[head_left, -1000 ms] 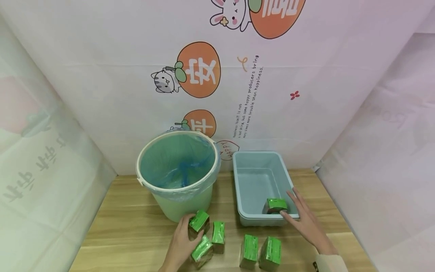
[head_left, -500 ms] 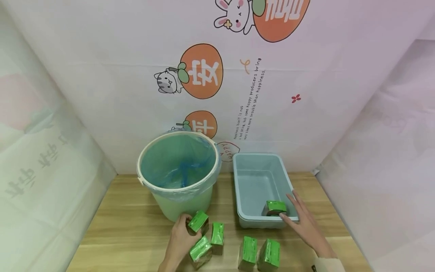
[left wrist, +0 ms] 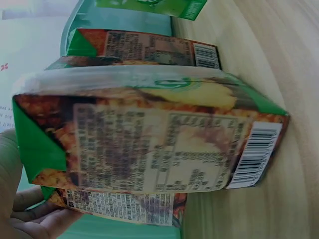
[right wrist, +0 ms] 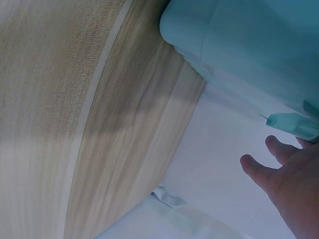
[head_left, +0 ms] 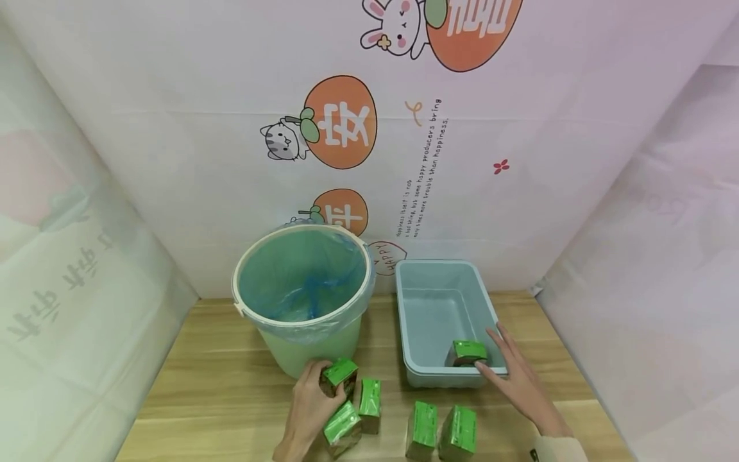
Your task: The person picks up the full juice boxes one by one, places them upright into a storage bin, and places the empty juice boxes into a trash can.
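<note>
Table (head_left: 190,385), left fingers (head_left: 312,372) partly hiding one box (head_left: 342,370)

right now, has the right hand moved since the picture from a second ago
No, not noticeably. In the head view, the right hand is at the same near right corner of the blue bin as a second ago.

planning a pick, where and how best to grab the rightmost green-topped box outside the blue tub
Probably from above, pinching the front and back ends of the rightmost box near its top: it stands upright, and the neighbouring box crowds its left side.
</note>
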`<state>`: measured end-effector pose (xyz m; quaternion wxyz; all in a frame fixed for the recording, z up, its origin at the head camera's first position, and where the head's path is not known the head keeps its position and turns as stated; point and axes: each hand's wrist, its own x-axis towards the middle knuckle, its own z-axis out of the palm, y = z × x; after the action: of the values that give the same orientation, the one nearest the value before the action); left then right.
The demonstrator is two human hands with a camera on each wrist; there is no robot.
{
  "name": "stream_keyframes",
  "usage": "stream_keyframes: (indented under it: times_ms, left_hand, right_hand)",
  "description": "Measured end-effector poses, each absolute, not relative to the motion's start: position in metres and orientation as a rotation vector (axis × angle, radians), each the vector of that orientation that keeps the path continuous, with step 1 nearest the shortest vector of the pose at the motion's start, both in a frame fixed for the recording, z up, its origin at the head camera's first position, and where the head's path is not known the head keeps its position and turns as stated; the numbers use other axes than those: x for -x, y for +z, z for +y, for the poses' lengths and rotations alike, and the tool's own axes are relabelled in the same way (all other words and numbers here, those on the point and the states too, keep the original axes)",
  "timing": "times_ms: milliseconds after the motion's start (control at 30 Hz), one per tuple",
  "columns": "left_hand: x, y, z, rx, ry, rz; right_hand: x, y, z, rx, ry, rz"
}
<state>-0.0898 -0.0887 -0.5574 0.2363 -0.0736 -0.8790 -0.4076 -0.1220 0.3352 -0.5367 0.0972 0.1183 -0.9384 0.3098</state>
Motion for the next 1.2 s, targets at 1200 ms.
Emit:
stream_keyframes:
  times_ms: [1200]
  left_hand:
    - [0.13, -0.465, -0.036, 0.794, -1.161, -2.135]
  right_hand:
    - [0.121, -0.533, 0.336, -0.341, 0.91, -2.797]
